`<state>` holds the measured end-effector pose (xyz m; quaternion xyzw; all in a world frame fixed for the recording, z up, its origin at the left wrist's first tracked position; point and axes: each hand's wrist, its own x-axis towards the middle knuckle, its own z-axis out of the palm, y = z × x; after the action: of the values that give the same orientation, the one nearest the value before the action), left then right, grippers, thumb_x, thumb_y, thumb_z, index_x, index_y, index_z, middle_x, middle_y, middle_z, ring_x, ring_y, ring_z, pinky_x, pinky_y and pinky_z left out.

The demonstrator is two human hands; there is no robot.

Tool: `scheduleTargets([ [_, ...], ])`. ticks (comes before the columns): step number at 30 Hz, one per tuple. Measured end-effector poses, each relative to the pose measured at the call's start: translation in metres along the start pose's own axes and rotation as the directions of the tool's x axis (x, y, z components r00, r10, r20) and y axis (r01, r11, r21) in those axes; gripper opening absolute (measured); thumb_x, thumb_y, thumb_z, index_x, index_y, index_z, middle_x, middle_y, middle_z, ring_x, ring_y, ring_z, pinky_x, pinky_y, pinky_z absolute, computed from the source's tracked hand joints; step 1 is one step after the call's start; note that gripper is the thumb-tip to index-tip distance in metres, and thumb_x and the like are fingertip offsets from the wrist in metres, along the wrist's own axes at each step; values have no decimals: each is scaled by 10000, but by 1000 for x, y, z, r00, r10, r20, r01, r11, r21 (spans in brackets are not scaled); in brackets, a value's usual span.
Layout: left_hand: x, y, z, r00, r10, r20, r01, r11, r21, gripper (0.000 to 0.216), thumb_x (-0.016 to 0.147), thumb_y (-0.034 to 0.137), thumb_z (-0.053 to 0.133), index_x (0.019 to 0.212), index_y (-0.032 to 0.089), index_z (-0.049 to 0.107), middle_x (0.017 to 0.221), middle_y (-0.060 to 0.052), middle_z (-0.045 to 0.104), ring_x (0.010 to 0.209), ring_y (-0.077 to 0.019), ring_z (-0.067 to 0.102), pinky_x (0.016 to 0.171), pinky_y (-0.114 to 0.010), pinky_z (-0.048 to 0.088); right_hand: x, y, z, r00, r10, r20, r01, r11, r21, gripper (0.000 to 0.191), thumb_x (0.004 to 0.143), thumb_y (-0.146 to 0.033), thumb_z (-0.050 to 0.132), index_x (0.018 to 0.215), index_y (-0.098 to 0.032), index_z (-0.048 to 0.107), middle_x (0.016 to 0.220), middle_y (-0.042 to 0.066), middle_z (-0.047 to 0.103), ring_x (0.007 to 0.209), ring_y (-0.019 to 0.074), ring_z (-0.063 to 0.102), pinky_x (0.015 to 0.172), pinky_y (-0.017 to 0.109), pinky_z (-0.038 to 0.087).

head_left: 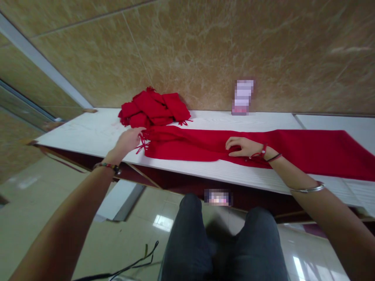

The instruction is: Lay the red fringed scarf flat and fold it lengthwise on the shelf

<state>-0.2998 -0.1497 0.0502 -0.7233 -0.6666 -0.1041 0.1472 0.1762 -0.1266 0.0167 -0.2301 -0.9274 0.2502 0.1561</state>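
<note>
A long red scarf [193,146] lies stretched along the white tabletop, with tasselled fringe at its left end. My left hand [130,139] is closed on the upper corner of that end, its fingertips partly hidden by the cloth and fringe. Farther right, my right hand [244,147] rests on the scarf's middle, fingers curved and thumb apart from them, with red cloth showing in the gap. Creases run through the cloth between both hands. To the right the scarf is smoother and reaches the frame's edge.
A crumpled pile of red scarves [154,107] sits against the tiled wall [199,50] at the back. A blurred-out card [243,97] leans on the wall. Below the table's front edge are my knees [190,218], a grey-white box [121,201] and black cables [131,265].
</note>
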Motion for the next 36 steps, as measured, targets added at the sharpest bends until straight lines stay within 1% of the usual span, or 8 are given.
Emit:
scheduleTargets([
  [2,-4,-1,5,994,67,81,-65,997,-30,584,621,45,415,1176,155,559,936,-111,612,933,-276,563,874,-391,451,0,-4,2,1000,-8,-1,8,1000,-9,248,799,-389,556,874,-188,681,1008,78,610,934,175,581,875,337,459],
  [8,-12,34,17,944,318,90,-300,939,-170,507,795,306,462,1276,148,473,1110,-115,523,1072,-251,490,986,-401,389,1,-7,7,998,-44,33,47,993,-105,335,849,-341,501,1103,-203,670,1159,78,620,1073,182,566,968,354,433],
  [12,-21,39,26,960,270,76,-255,953,-165,682,812,408,519,1394,130,299,1278,-157,394,1209,-281,401,1040,-443,331,2,-10,11,990,-106,95,121,977,-176,367,870,-280,455,1181,-205,635,1249,60,592,1208,180,487,1043,352,376],
  [17,-17,42,16,966,254,-46,-255,967,-9,574,839,208,465,1390,134,325,1400,-177,313,1287,-293,334,1044,-441,330,2,-16,14,982,-119,147,149,965,-216,383,902,-248,381,1176,-188,641,1281,64,574,1231,162,471,1058,327,364],
  [21,-6,60,6,960,271,73,-279,946,166,386,830,134,413,1194,135,541,1183,-147,566,1095,-272,518,885,-409,434,3,-16,18,976,-101,191,139,971,-195,398,887,-242,425,1253,-215,579,1365,49,503,1288,168,409,1085,372,321],
  [24,-4,62,3,945,276,173,-316,905,285,284,834,134,393,993,119,628,938,-137,636,898,-261,591,787,-389,439,3,-14,22,976,-51,212,93,977,-192,426,899,-246,414,1313,-238,514,1425,48,428,1339,191,332,1101,470,255],
  [30,-10,41,-5,968,247,30,-245,925,290,262,847,188,411,997,113,613,1026,-158,609,975,-269,562,781,-360,427,-4,-16,36,997,6,75,16,956,-293,422,908,-186,355,1288,-224,535,1385,67,475,1309,177,384,1089,460,292],
  [36,-7,55,2,971,183,155,-222,928,299,401,797,131,444,1184,100,544,1035,-136,637,956,-267,593,786,-364,421,-9,-20,51,991,18,-131,-73,903,-423,440,868,-90,366,1237,-211,572,1291,69,566,1210,183,507,1024,420,411],
])
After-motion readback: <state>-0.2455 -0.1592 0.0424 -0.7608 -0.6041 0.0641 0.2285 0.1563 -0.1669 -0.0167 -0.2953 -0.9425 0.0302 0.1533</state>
